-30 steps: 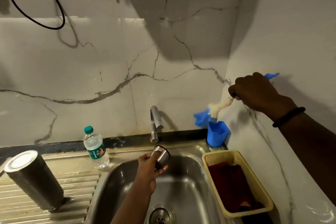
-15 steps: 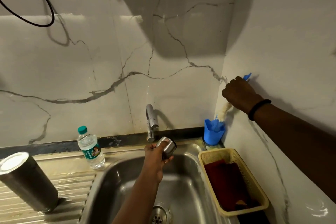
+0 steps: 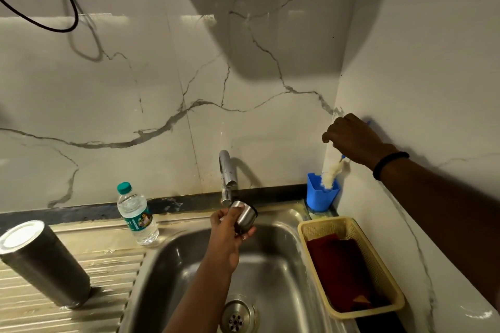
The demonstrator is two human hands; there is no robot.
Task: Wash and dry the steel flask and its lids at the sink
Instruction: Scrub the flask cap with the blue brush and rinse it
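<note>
Left hand: our left hand (image 3: 227, 235) is clamped on a small steel lid (image 3: 244, 216), held over the sink (image 3: 273, 265) just below the tap (image 3: 226, 173); no water seen running.
Right hand: our right hand (image 3: 354, 139) grips the blue handle of a bottle brush (image 3: 332, 174), whose white head sits in the blue holder (image 3: 320, 197) at the back corner. Hands well apart.
Flask: steel flask (image 3: 44, 261) stands mouth-down on the ribbed drainer at our left, apart from the sink. We can't tell if it's wet or washed.
Done so far: we judge the flask body prob. rinsed and set to drain, brush work prob. over.
Left to do: lid in hand may need a rinse; any other lid isn't in view. Drying not begun, as we judge; a red cloth (image 3: 342, 270) lies in the yellow basket (image 3: 389, 278) beside the sink.
Other: a plastic water bottle (image 3: 136, 215) stands on the bench behind the drainer.
</note>
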